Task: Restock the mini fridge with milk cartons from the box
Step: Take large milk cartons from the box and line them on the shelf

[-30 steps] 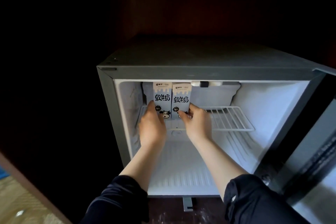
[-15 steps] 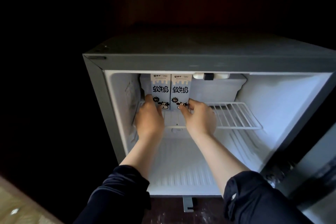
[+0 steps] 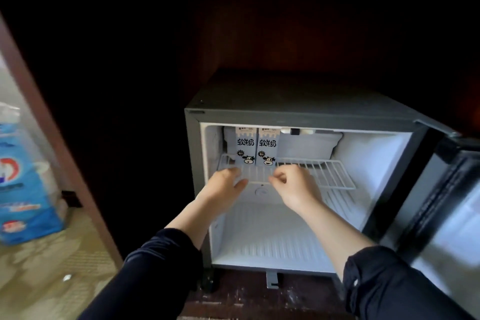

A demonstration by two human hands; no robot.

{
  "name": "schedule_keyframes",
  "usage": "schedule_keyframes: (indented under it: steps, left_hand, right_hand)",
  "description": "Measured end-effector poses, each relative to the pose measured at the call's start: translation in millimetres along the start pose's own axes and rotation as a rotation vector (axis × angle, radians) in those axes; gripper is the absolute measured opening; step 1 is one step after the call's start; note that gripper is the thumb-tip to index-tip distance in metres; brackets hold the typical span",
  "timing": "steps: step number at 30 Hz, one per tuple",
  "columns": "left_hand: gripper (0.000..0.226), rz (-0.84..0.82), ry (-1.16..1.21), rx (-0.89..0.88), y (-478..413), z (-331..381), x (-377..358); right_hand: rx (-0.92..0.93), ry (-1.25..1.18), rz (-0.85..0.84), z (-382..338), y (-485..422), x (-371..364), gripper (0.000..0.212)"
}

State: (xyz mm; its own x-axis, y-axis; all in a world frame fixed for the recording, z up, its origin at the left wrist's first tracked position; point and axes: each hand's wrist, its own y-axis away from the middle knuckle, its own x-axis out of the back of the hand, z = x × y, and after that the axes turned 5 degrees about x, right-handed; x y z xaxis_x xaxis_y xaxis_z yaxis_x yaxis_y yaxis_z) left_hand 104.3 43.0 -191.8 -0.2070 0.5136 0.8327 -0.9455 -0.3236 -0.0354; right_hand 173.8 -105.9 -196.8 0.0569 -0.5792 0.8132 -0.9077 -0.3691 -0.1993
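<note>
Two dark sleeves point(image 3: 155, 267) reach in from the bottom edge, forearms bare. In front of the open mini fridge point(image 3: 285, 101), the left hand point(image 3: 224, 186) hangs with its fingers loosely spread and holds nothing, its fingertips at the front edge of the wire shelf point(image 3: 324, 174). The right hand point(image 3: 294, 188) sits beside it, also at the shelf's front edge, its fingers loosely curled around nothing. Whether either hand touches the wire I cannot tell. Further back on the same shelf, in its left rear corner, two milk cartons point(image 3: 255, 147) stand upright, side by side and touching, their cow prints facing out. A white inner compartment point(image 3: 309, 145) lies behind and to their right. The fridge door point(image 3: 446, 202) stands open at the right. Off to the left, past a brown wooden frame point(image 3: 59, 143), a blurred blue package point(image 3: 23, 184) rests on the patterned floor point(image 3: 52, 267).
</note>
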Motion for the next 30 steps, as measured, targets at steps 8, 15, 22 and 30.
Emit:
schedule_keyframes:
  steps: [8, 15, 22, 30]
  left_hand:
    - [0.026, -0.133, -0.162, -0.155, 107.6, -6.6, 69.3]
    - [0.029, -0.233, -0.209, 0.001, 225.1, -62.6, 105.3]
    - [0.029, -0.31, -0.212, 0.298, 317.5, -148.8, 104.7]
    - [0.035, -0.317, -0.193, 0.58, 386.3, -230.1, 51.1]
  right_hand:
    - [0.213, 0.181, -0.279, -83.9, 78.6, 44.3, 0.015]
    - [0.449, 0.235, -0.551, -164.6, 158.5, 24.8, 0.018]
    - [0.513, 0.3, -0.802, -211.8, 220.7, -63.7, 0.016]
    - [0.475, 0.243, -0.981, -225.7, 280.2, -149.7, 0.02]
